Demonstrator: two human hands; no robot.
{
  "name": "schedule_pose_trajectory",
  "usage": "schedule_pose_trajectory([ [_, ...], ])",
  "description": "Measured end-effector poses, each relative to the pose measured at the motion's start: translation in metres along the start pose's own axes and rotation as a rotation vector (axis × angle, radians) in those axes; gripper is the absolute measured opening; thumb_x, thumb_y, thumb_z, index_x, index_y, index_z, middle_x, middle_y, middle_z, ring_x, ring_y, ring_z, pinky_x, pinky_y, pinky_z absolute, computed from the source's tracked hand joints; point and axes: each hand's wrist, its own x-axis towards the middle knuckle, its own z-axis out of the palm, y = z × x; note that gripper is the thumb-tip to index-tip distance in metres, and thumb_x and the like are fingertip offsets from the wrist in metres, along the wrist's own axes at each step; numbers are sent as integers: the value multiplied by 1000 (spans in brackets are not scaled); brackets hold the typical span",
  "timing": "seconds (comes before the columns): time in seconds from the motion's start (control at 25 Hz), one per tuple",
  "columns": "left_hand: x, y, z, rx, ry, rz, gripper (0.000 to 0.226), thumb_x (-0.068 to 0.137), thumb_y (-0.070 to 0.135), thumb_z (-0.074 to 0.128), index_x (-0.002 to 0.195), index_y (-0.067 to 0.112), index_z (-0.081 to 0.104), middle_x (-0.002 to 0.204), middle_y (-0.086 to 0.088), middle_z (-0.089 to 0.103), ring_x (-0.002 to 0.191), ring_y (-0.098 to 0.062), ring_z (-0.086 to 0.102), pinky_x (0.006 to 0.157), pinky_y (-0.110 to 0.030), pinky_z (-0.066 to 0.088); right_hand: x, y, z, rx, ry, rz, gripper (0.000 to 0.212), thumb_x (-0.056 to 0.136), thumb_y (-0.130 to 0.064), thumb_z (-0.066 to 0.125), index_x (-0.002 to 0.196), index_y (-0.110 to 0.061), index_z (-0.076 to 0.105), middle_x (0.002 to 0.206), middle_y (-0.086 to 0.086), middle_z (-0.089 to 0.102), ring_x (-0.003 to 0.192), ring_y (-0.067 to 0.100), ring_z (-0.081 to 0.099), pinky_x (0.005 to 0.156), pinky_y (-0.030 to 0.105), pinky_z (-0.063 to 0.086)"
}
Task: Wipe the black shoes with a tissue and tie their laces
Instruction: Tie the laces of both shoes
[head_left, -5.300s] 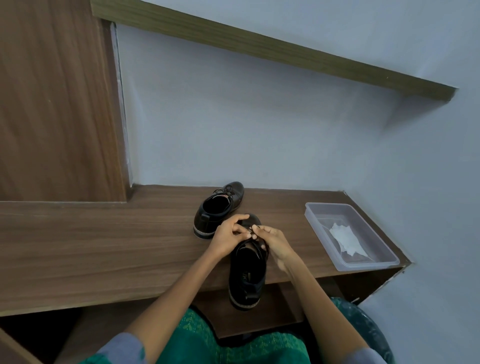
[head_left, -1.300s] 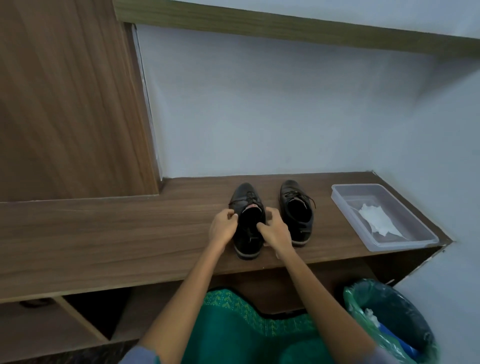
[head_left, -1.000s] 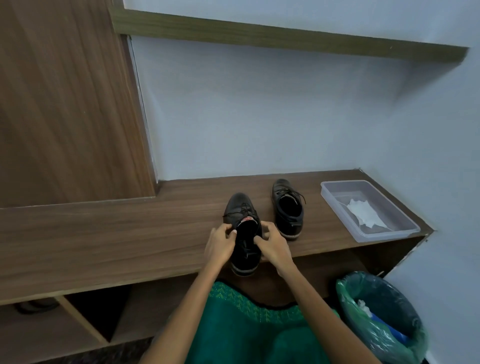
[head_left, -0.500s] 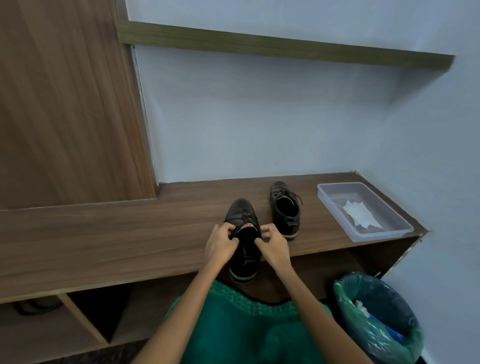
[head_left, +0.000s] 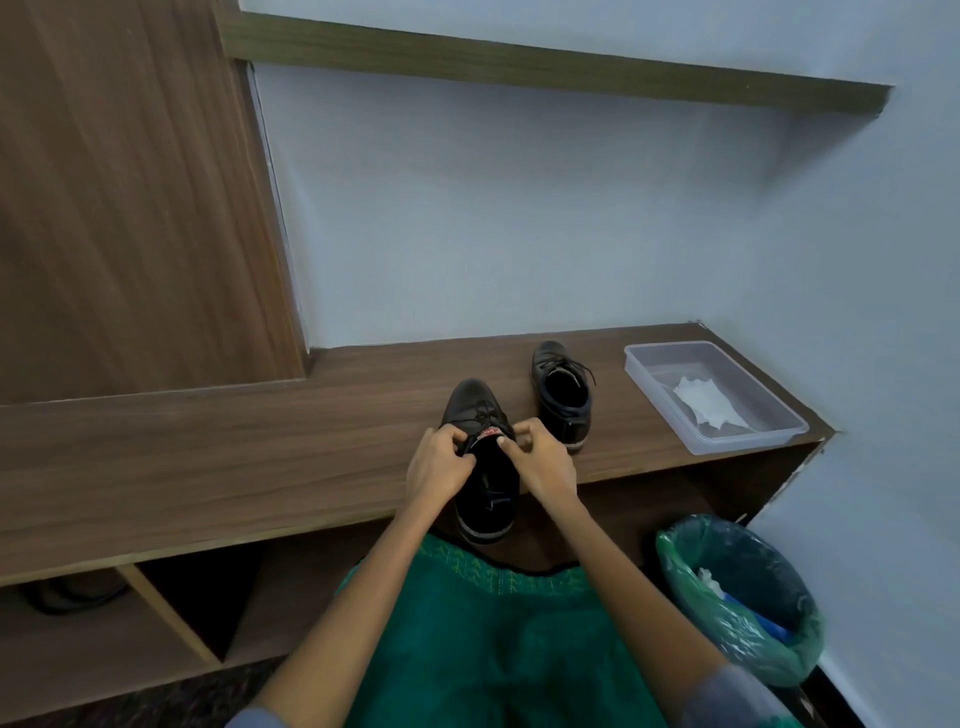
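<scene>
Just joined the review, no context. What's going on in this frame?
A person seated at a wooden shelf works on the near black shoe, whose heel overhangs the front edge. The left hand and right hand each pinch something at the shoe's opening, probably its laces. The second shoe stands beside it, farther back, laces loose. A tissue lies in a clear plastic tray to the right; a lined bin sits on the floor below.

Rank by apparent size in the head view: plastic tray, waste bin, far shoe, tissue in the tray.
1. Plastic tray and waste bin: look alike; the bin sits nearer.
2. Far shoe.
3. Tissue.
</scene>
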Motion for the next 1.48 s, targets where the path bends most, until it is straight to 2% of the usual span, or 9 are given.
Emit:
schedule_pose_trajectory([
  [0.24, 3, -1, -2, 47, 14, 62, 38, 82, 17, 64, 119, 16, 58, 119, -4, 60, 107, -18, 58, 86, -30, 46, 8, 1, 6, -34, 68, -43, 20, 86, -24, 64, 103, -13, 61, 96, 7, 69, 96, 24, 63, 75, 32, 49],
  [0.64, -12, -1, -4, -84, 47, 18, 35, 84, 16, 63, 118, 16, 62, 119, -3, 65, 109, -20, 60, 89, -31, 48, -6, -4, 3, -16, 37, -34, 32, 91, -14, 56, 121, -10, 63, 115, 10, 68, 108, 25, 61, 86, 30, 47],
  [0.84, -24, -2, -6, -104, 66, -43, 37, 84, 16, 63, 120, 18, 59, 122, -5, 62, 111, -23, 58, 89, -33, 48, -16, -12, 2, 137, 142, 132, 13, 89, -13, 56, 94, -9, 67, 104, 12, 70, 97, 29, 64, 88, 40, 52],
  [0.96, -27, 2, -7, -40, 62, -26, 43, 84, 13, 61, 125, 24, 54, 127, -7, 56, 113, -26, 56, 89, -36, 49, -19, -15, 1, 303, 208, 215, 22, 91, -13, 54, 72, -12, 66, 92, 12, 70, 86, 30, 66, 82, 43, 55],
  [1.12, -26, 3, -4, 4, 63, 16, 42, 85, 12, 60, 126, 21, 55, 128, -7, 54, 111, -26, 57, 92, -37, 49, -6, -8, -1, 673, 231, 448, 18, 92, -5, 41, 103, -3, 55, 100, 18, 62, 83, 33, 62, 75, 45, 56],
  [1.2, -24, -3, -3, -32, 58, -9, 40, 84, 15, 63, 123, 20, 58, 126, -5, 59, 109, -24, 59, 89, -35, 50, -10, -8, -9, 1054, 285, 541, 43, 93, 7, 34, 132, -11, 38, 116, 21, 57, 93, 40, 63, 75, 55, 56],
  [1.28, -24, -5, -2, -67, 55, -31, 38, 83, 16, 64, 121, 20, 61, 124, -4, 62, 109, -23, 60, 88, -33, 50, -9, -5, -11, 1215, 363, 575, 49, 94, 11, 27, 140, -7, 28, 117, 25, 56, 89, 40, 61, 72, 49, 56],
  [1.36, -23, -5, -3, -93, 67, -47, 37, 84, 16, 64, 121, 19, 62, 122, -3, 64, 109, -22, 60, 87, -32, 49, -8, -8, -9, 1152, 407, 570, 42, 95, 7, 26, 135, -4, 33, 113, 24, 56, 85, 35, 59, 69, 42, 55],
  [1.48, -22, -3, -1, -94, 71, -38, 38, 83, 17, 65, 121, 19, 62, 121, -3, 64, 107, -21, 61, 85, -32, 51, -10, -9, -6, 453, 310, 362, 29, 97, -11, 38, 125, -10, 44, 123, 16, 53, 101, 31, 57, 83, 43, 52],
])
